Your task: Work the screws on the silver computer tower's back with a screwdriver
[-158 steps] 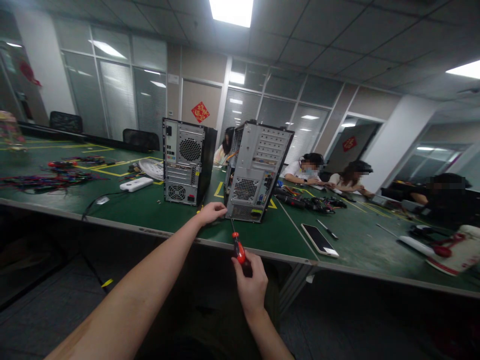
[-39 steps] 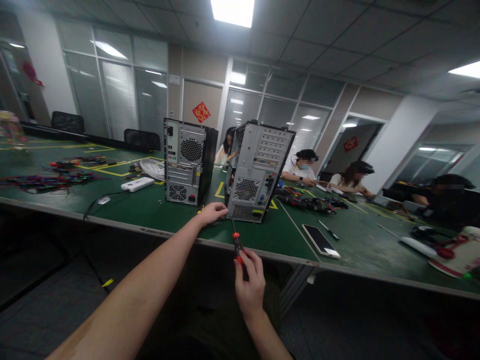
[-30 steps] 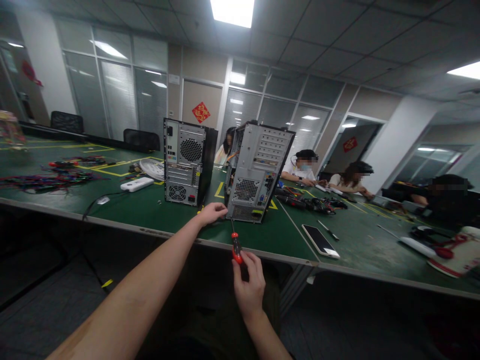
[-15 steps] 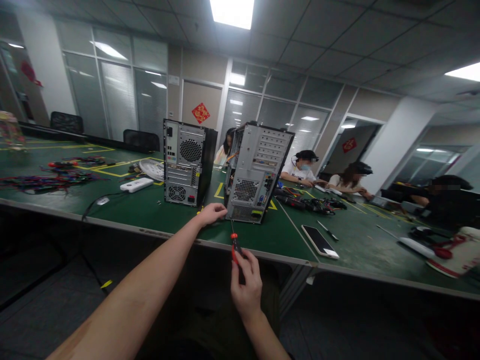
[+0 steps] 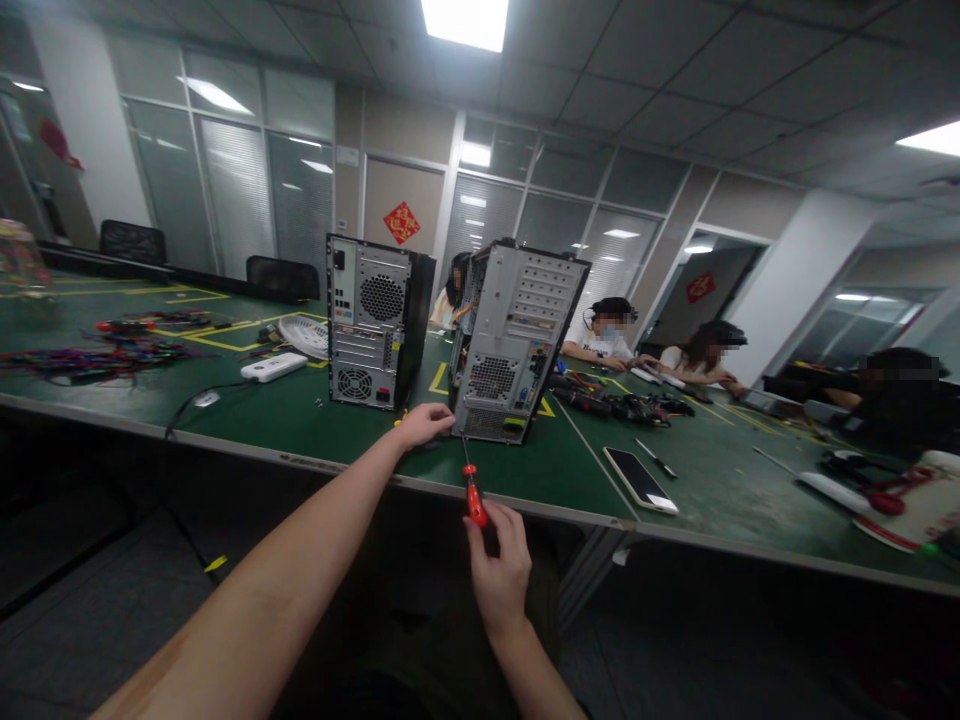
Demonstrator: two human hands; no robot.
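A grey computer case [image 5: 517, 320] stands upright on the table, its back panel facing me and its left side open. My left hand [image 5: 426, 425] is closed at the case's lower left corner, fingertips pinched close to a screwdriver's tip. Whatever those fingers hold, if anything, is hidden. My right hand [image 5: 504, 560] grips the end of the screwdriver [image 5: 472, 495], which has a red and black handle. Its thin shaft points up and away from me to the bottom edge of the case; the exact contact at the tip is too small to make out.
Left of it stands a second computer case [image 5: 367, 320]. A white power strip [image 5: 274, 367], a white round basket [image 5: 304, 337] and tangled cables [image 5: 97, 358] lie further left. To the right are a phone [image 5: 640, 480], a pen-like tool [image 5: 655, 458] and black cables [image 5: 630, 408]. Several people sit beyond.
My right hand has shifted slightly down and right, back to the end of the screwdriver handle, so more red shows. My left hand and both cases stay put.
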